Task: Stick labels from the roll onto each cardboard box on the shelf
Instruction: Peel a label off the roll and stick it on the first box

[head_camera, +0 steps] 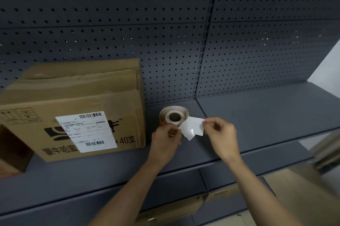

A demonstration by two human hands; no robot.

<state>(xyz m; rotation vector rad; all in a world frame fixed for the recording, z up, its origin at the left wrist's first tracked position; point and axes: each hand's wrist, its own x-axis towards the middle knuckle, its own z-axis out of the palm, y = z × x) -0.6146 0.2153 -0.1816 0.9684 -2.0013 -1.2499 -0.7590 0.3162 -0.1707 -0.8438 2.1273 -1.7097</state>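
Cardboard box (73,115): left of label roll (173,116)
Left hand (165,142): pinches white label (193,127) before roll
Right hand (221,133): fingertips pinch label's right corner

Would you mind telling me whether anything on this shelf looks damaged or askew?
The box looks worn: its top flaps are creased and lie unevenly, and the shipping label on its front sits tilted. The roll beside it looks loosely wound. Nothing else stands out.

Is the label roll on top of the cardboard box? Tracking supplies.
No, the label roll rests on the shelf beside the cardboard box.
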